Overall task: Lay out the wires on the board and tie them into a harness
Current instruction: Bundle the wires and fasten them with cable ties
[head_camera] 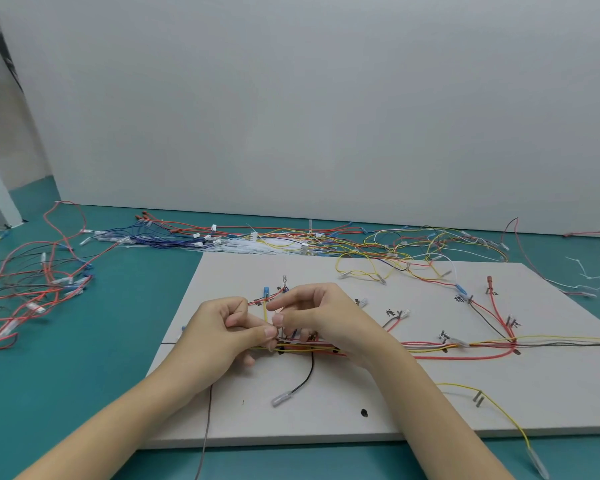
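Both hands, left [222, 327] and right [321, 317], meet over the wires [305, 348] on the board [413, 410], fingers [269, 332] seemingly pinching a tie to bind them.

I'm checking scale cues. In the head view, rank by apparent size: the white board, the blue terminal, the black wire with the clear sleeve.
1. white board
2. black wire with the clear sleeve
3. blue terminal
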{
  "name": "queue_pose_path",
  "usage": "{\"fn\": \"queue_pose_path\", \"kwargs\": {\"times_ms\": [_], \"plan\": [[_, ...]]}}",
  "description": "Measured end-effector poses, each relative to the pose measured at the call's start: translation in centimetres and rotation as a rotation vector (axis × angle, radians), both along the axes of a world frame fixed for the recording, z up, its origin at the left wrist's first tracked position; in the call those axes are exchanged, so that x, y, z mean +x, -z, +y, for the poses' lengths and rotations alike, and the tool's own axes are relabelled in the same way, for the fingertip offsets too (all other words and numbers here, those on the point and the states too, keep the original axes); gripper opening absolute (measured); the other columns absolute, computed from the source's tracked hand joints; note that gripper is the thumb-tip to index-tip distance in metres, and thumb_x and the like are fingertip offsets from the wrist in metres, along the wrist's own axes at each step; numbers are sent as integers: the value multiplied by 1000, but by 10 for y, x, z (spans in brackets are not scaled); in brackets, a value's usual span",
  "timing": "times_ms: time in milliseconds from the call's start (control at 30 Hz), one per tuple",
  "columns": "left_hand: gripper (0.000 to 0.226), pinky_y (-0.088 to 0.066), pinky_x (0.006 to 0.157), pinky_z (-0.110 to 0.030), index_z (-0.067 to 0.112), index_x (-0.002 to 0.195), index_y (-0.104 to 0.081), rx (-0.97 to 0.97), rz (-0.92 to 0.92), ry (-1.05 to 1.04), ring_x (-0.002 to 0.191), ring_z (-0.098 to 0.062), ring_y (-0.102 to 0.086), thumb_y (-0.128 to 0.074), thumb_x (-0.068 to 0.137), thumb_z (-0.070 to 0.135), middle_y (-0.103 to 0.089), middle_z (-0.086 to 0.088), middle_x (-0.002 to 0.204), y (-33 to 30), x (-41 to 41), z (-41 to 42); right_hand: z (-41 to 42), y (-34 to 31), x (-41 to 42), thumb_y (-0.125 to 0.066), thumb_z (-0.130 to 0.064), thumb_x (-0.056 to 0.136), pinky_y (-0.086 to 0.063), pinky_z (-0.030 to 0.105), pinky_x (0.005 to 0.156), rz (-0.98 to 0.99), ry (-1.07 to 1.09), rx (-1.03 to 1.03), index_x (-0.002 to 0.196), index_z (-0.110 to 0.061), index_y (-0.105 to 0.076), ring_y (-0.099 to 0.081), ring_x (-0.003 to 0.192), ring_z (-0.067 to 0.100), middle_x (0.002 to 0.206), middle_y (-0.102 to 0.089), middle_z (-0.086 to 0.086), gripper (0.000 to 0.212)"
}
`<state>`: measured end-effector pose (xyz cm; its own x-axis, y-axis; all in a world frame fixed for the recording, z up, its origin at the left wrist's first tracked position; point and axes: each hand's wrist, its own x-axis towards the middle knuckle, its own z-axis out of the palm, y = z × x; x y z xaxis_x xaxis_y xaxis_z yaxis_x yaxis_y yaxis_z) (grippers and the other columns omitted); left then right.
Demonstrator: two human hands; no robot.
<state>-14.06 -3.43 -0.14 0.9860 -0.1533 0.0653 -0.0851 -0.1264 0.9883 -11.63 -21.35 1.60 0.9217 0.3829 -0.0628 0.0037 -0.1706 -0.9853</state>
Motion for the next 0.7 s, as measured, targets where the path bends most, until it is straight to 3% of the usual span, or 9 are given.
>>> {"fn": "queue_pose_path", "kwargs": {"times_ms": [300,533,700], "plan": [[52,-46,41,-22,15,64,-26,22,-40,-32,61,-9,-64,-71,82,-2,-75,-13,80,4,1,0,-1,0,1,-73,-9,83,-45,18,55,-13,-29,7,89,-17,-75,-59,63,11,74,-68,4,11],[51,-47,44,-22,14,66,-26,0,-51,-19,67,-18,-71,-71,81,-4,-75,-14,78,8,3,0,-2,-1,1,-73,-2,80,-47,18,56,-3,-31,16,85,-18,-75,-59,63,11,76,-66,6,17],[51,-49,46,-23,13,66,-26,12,-60,-8,66,-16,-70,-73,80,-2,-74,-14,77,9,2,1,-3,-1,2,-72,8,78,-58,28,71,13,-27,81,86,-8,-71,-64,63,17,68,-67,6,18]]}}
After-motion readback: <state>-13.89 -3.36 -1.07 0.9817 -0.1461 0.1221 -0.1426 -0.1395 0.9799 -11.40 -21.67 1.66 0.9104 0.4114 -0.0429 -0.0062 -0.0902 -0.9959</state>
